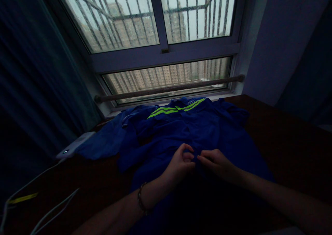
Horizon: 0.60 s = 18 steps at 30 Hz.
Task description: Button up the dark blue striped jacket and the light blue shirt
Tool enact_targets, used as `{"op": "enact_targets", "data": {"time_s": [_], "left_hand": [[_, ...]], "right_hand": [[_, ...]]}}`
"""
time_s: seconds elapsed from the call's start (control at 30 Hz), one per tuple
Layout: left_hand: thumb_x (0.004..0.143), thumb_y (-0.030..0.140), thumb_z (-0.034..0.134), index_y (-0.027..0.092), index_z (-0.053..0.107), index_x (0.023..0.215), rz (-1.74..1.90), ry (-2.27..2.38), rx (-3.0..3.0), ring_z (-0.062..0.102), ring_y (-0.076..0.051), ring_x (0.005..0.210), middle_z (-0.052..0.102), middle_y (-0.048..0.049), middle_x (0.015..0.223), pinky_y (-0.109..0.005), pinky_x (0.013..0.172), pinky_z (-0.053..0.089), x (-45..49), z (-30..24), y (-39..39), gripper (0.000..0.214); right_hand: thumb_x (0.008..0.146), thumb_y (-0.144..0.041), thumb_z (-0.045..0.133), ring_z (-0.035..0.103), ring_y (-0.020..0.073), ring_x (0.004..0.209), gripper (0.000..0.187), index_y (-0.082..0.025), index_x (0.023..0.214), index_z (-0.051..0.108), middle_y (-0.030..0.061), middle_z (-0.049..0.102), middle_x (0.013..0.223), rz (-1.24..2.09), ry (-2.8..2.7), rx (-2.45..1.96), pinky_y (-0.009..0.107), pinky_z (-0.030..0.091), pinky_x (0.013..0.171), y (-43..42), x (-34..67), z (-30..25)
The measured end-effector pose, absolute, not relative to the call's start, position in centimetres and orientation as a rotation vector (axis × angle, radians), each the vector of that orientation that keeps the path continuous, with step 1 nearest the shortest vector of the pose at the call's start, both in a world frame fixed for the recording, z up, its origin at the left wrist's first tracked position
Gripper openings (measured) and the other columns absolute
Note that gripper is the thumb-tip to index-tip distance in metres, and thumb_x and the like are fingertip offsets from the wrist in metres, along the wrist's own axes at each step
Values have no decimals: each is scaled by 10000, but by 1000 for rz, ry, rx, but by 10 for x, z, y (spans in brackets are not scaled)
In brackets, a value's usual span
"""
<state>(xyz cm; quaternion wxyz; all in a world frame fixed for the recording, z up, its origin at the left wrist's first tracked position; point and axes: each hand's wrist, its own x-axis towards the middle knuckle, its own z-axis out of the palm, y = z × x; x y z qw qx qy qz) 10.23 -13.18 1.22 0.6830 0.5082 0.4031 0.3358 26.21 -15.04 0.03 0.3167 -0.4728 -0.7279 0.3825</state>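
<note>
A blue work jacket (207, 127) with bright yellow-green stripes across its chest lies spread out on a dark wooden surface, collar towards the window. My left hand (183, 160), with a beaded bracelet on the wrist, is closed in a pinch at the middle of the jacket's front. Close beside it on the right, my right hand (216, 162) pinches the same part, thumb and forefinger together. The small bit of cloth between the fingertips is too dark to make out in detail.
A lighter blue cloth (103, 139) lies left of the jacket, near a white box (75, 145) with a white cable. A yellow strip (23, 198) is at the far left. Behind are a window with a rail (171, 89) and a dark curtain (38, 65).
</note>
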Motion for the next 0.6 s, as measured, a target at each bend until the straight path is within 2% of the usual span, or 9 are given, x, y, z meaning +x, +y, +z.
{"op": "enact_targets", "data": {"time_s": [0.17, 0.33, 0.47, 0.6], "left_hand": [[519, 50, 561, 175, 398, 867, 713, 853, 1172, 415, -19, 360, 511, 88, 603, -139, 372, 338, 101, 9, -130, 404], [616, 193, 586, 159, 402, 893, 633, 841, 1274, 412, -34, 361, 477, 81, 576, -157, 368, 332, 101, 10, -127, 334], [657, 321, 595, 173, 401, 939, 373, 861, 1557, 418, -56, 405, 467, 76, 558, -160, 381, 319, 90, 21, -131, 373], [570, 354, 683, 188, 449, 1053, 214, 909, 2099, 544, -140, 637, 579, -24, 804, -204, 495, 394, 73, 40, -145, 561]], "right_hand": [[772, -445, 444, 315, 45, 411, 369, -143, 560, 430, -42, 385, 467, 1368, -1656, -1206, 169, 212, 386, -144, 262, -5], [716, -450, 491, 275, 37, 326, 375, -155, 507, 393, -60, 342, 372, 1648, -1361, -1254, 173, 199, 351, -134, 262, -12], [705, -460, 515, 323, 40, 342, 369, -150, 537, 407, -59, 377, 401, 1695, -1430, -1258, 166, 232, 358, -134, 264, -7], [738, -444, 506, 413, 59, 431, 324, -132, 649, 512, -21, 497, 529, 1491, -1937, -1282, 163, 272, 392, -138, 283, 14]]}}
